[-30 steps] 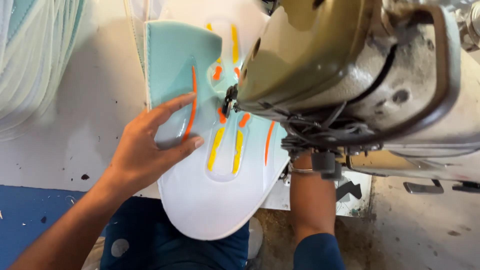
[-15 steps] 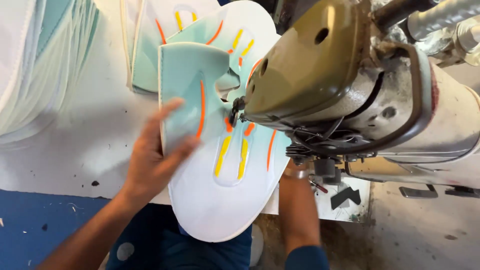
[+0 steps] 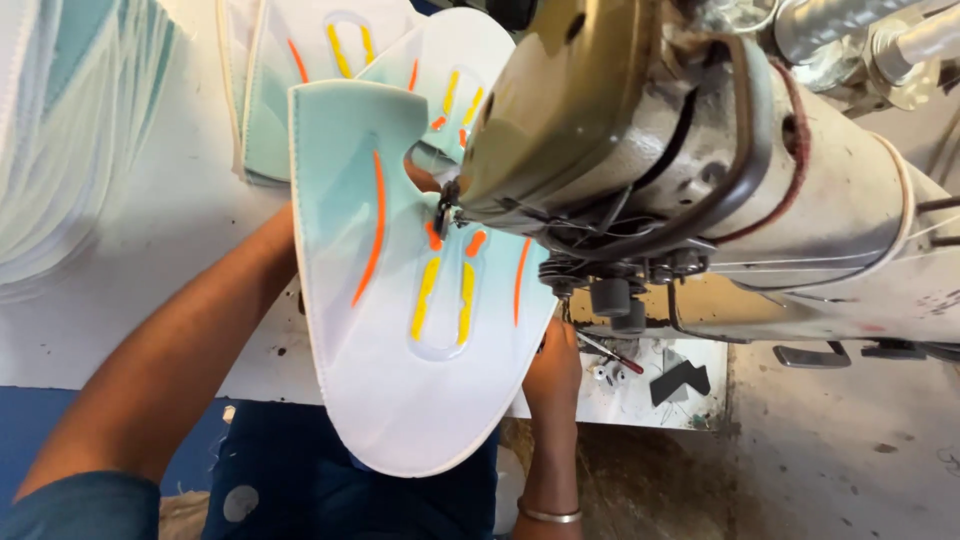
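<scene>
Fabric panel point(image 3: 400, 400), mint fading to white, marked with orange and yellow stripes, spread over the counter point(image 3: 150, 260) edge and fed under the needle area of the sewing machine point(image 3: 700, 170). Largest in view: that sewing machine, olive and grey, filling the upper right, head tilted over the panel's upper middle. Below it, white scuffed counter, running left and down to a blue floor patch at the lower left. At far left, stack of similar mint panels point(image 3: 60, 140), fanned in layers and lying on the counter. Above the worked panel, second pile of like pieces point(image 3: 330, 70) with yellow and orange stripes, partly tucked behind it. Left forearm reaching in from the lower left and passing beneath the panel's left edge; left hand point(image 3: 425, 178) almost wholly hidden behind the fabric near the notch, fingers not visible, so cannot tell whether spread or pressed together. Right hand point(image 3: 552, 365) coming up from below, thin bangle point(image 3: 548, 516) on the wrist, touching the panel's lower right edge just under the machine; fingers curled out of sight behind the fabric, grip not clear. Small black bracket point(image 3: 680, 380) on the counter, just right of that hand.
</scene>
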